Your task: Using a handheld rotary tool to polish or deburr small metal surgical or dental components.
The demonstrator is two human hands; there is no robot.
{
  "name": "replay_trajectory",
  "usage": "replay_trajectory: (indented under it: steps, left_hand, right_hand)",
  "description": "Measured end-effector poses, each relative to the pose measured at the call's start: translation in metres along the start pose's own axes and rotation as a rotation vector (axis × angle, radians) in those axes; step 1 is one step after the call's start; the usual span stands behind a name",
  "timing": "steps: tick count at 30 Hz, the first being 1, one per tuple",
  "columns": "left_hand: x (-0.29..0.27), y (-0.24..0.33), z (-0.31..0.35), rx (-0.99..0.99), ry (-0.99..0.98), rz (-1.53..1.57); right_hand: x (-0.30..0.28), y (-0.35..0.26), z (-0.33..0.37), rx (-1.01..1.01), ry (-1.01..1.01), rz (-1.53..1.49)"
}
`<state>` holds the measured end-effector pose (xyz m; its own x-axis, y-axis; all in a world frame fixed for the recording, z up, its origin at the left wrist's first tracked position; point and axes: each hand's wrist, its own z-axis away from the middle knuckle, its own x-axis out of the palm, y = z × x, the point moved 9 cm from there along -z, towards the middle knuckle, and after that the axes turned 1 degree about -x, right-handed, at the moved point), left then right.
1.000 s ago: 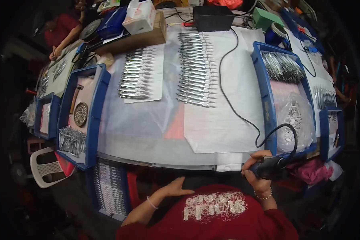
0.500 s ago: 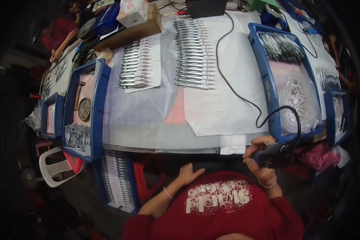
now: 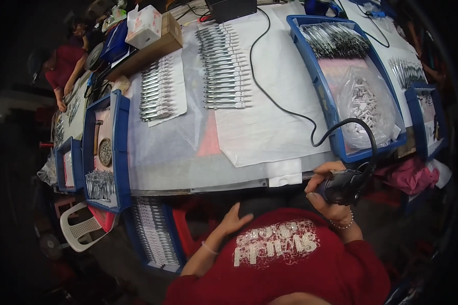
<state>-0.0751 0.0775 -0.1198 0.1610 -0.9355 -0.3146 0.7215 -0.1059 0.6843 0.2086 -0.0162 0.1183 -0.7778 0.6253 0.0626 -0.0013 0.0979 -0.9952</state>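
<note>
My right hand (image 3: 326, 190) is wrapped round a black corded handheld device (image 3: 342, 186) just off the table's near edge. A thick black cable (image 3: 374, 145) loops up from the device and crosses the table. My left hand (image 3: 232, 221) hangs below the edge in front of my red top, thumb apart from the fingers, holding nothing. Two rows of slim silver pen-like pieces lie on the table: a shorter row (image 3: 158, 91) on the left and a longer row (image 3: 224, 71) in the middle, on white sheets (image 3: 269, 122).
To the right, a blue tray (image 3: 324, 96) holds dark metal pieces and a plastic bag (image 3: 365, 109) of small white parts. At left, another blue tray (image 3: 121, 147) contains a hammer (image 3: 97, 134) and a round dish (image 3: 105, 152). A co-worker (image 3: 66, 71) sits far left.
The whole view has shifted and tilted slightly, moving the table contents left. My right hand keeps hold of the black device; my left hand stays low with nothing in it.
</note>
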Motion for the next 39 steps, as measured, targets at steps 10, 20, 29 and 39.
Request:
replay_trajectory:
  steps: [10,20,29,39]
  left_hand:
    - [-0.17,0.243,0.012,0.61,0.277,-0.221]
    - [-0.207,0.28,-0.097,0.884,0.57,-0.685]
    - [-0.212,0.283,-0.11,0.904,0.454,-0.685]
    - [-0.208,0.27,-0.124,0.801,0.371,-0.648]
  right_hand:
    - [-0.006,0.003,-0.009,0.005,-0.01,0.029]
    - [-0.007,0.006,-0.005,0.026,0.025,0.108]
    - [0.009,0.002,-0.015,0.007,-0.018,0.173]
    - [0.017,-0.01,-0.015,-0.1,-0.103,0.284]
